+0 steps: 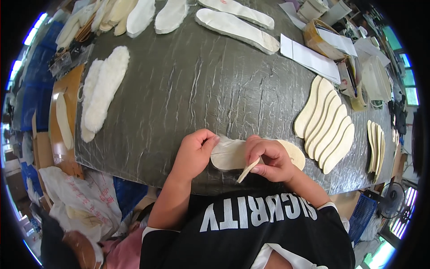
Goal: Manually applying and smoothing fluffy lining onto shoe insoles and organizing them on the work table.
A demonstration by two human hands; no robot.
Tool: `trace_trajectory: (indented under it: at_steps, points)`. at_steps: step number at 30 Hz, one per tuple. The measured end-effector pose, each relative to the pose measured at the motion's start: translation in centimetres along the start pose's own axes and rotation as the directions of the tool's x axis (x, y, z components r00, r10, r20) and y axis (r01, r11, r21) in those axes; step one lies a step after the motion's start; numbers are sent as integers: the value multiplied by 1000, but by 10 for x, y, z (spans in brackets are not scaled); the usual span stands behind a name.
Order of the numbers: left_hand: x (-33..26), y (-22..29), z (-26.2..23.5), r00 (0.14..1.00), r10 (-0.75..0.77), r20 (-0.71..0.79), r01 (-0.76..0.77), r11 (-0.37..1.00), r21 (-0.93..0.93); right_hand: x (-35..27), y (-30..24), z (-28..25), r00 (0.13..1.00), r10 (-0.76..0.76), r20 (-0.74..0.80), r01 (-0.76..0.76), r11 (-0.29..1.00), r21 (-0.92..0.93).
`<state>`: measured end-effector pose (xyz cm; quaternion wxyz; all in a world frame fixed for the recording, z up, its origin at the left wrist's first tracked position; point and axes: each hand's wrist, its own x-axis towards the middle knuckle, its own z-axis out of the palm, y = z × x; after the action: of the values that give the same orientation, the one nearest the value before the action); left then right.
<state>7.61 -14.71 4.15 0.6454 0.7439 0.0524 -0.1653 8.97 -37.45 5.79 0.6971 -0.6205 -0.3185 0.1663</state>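
A cream insole (pixel 226 158) with white fuzz along its far edge lies near the table's front edge, before me. My left hand (pixel 195 153) is at its left end, thumb and forefinger pinched together on the fuzzy edge. Across the insole's middle, my right hand (pixel 272 160) is closed around a thick, cream felt-like piece (pixel 247 171), which sticks out toward me from between thumb and fingers. The right hand hides part of the insole, and its rounded right end (pixel 293 154) shows beyond the knuckles. Whether the held piece joins the insole, I cannot tell.
Several cream insoles (pixel 324 123) overlap in a fan at the right, with another row (pixel 376 148) beyond. Fluffy white insoles (pixel 105 94) lie at the left. More white insoles (pixel 237 29) line the far side, near white paper (pixel 309 57) and a yellowish tub (pixel 320 38).
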Motion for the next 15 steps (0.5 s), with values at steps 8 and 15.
trace_trajectory:
  at_steps: [8,15]
  points:
    - [1,-17,7,993,54,-105,-58,998,-37,-1,3,3,998,55,-43,-56,998,-21]
    - [-19,-9,0,990,-130,-55,103,931,-351,0,6,12,986,75,-147,-83,995,-53]
